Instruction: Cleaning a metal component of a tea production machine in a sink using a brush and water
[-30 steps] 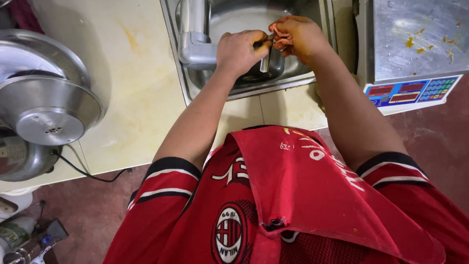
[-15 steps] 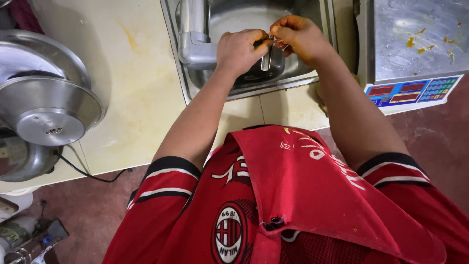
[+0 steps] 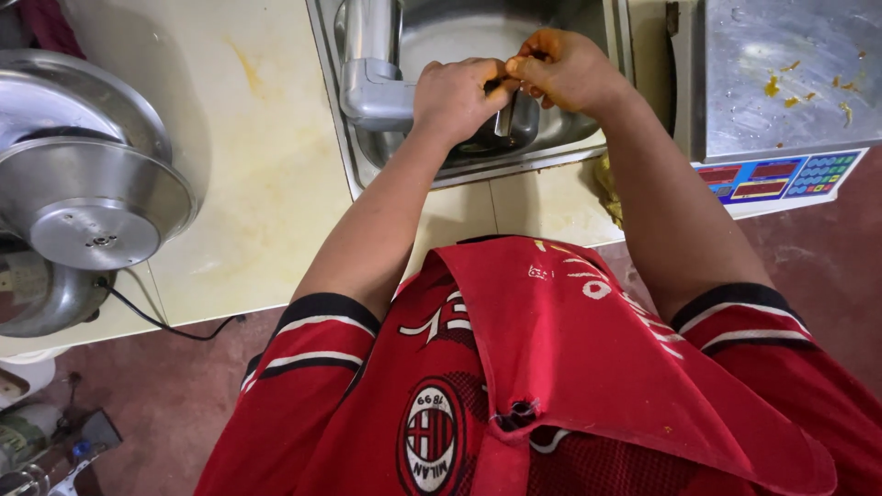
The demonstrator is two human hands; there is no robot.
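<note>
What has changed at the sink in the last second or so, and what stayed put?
Very little. The right hand has shifted slightly against the small metal piece that both hands work on over the sink; the left hand keeps its grip in the same spot. Nothing was picked up or let go. The grey pipe, the steel bowls on the counter and the scale stayed as they were.

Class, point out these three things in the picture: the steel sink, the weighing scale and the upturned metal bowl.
steel sink (image 3: pixel 478 173): head view, front rim.
weighing scale (image 3: pixel 781 64): head view, bare part of its steel platform.
upturned metal bowl (image 3: pixel 92 197): head view, its sloping side.
</note>
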